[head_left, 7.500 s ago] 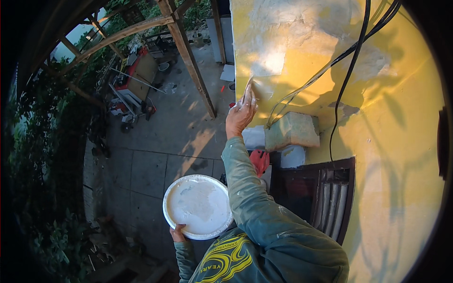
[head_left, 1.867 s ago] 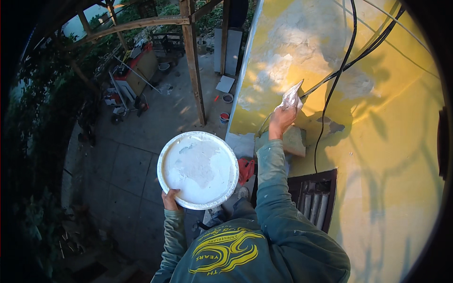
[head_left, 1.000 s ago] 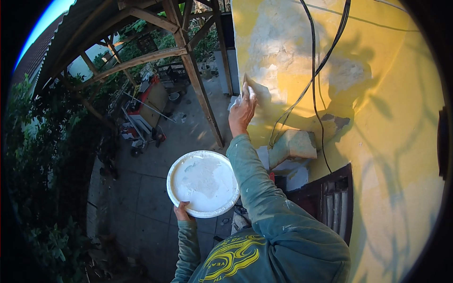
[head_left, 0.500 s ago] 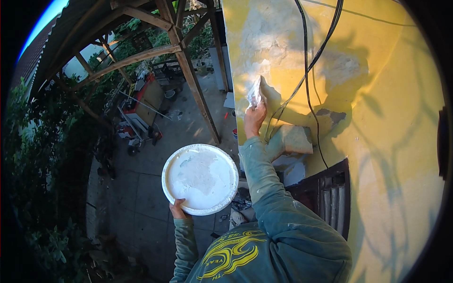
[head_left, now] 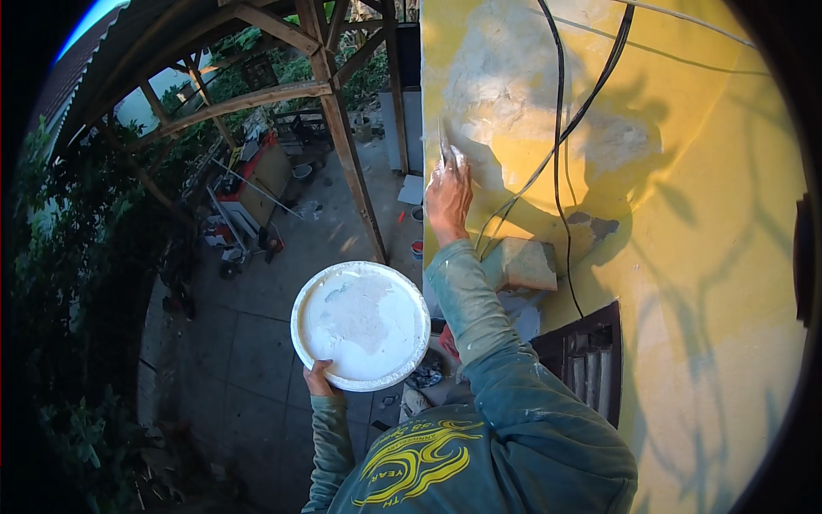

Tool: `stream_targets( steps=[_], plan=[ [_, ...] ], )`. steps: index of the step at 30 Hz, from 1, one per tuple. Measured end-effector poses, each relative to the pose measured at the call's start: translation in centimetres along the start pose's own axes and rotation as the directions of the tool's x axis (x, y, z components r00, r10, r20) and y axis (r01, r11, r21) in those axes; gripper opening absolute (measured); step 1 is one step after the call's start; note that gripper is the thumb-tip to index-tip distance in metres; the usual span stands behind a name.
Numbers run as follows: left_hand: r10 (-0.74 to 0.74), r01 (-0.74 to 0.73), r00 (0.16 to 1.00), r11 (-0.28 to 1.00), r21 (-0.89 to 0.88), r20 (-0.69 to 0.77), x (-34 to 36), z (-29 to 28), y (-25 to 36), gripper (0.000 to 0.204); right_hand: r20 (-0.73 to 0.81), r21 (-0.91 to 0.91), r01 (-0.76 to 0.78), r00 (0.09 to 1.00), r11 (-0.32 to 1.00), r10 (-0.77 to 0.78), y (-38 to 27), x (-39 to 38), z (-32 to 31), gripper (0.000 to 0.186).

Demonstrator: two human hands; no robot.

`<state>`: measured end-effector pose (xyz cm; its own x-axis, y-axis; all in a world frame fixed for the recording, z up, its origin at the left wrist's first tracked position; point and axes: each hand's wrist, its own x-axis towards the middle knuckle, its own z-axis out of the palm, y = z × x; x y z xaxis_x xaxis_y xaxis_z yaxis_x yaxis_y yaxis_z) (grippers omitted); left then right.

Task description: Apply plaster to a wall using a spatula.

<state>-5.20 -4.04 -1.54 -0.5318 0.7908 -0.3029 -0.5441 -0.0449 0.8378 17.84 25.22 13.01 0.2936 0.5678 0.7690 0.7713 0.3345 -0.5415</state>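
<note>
My right hand (head_left: 449, 195), flecked with white, is closed around a thin scraper (head_left: 443, 134) against the yellow wall (head_left: 702, 257), at a patch of pale, rough filler (head_left: 505, 77) near the wall's left edge. My left hand (head_left: 318, 374) grips the lower-left rim of a round white lid (head_left: 360, 278) coated with white paste. Black cables (head_left: 558, 111) hang over the wall just right of my right hand. Below that hand a weathered block (head_left: 522, 261) juts from the wall, partly behind my sleeve.
Below, left of the wall, lies a paved yard (head_left: 231, 343) with a wooden-post shelter (head_left: 351, 163), a red-topped cabinet with poles and clutter (head_left: 257, 188), small buckets (head_left: 417, 250) and dense plants (head_left: 68, 300). A dark louvred frame (head_left: 582, 368) sits low on the wall.
Since half a second ago, my right hand and scraper have moved up and left toward the wall's edge, the blade now turned nearly edge-on. The lid has barely moved.
</note>
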Motion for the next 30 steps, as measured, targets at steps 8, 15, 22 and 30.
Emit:
stream_targets(
  steps=[8,15,22,30],
  plan=[
    [0.023,-0.024,1.0,0.998,-0.065,-0.022,0.4,0.1,-1.8,0.048,-0.315,-0.081,-0.251,0.925,0.964,0.214,3.6,3.3,-1.7,0.049],
    [-0.001,-0.002,1.0,0.995,-0.096,-0.029,0.3,-0.4,-1.4,0.049,0.157,-0.148,0.292,0.95,0.945,-0.269,-1.2,-1.6,0.7,0.055],
    [-0.005,0.003,1.0,0.995,-0.099,-0.014,0.6,0.2,-2.7,0.053,-0.053,-0.417,0.189,0.971,0.889,-0.231,-0.4,8.3,-5.2,0.059],
    [-0.011,0.007,1.0,0.988,-0.157,-0.026,1.1,-0.3,-2.7,0.053,0.41,0.004,0.343,0.856,0.939,-0.314,-0.3,-2.4,0.4,0.046]
  ],
)
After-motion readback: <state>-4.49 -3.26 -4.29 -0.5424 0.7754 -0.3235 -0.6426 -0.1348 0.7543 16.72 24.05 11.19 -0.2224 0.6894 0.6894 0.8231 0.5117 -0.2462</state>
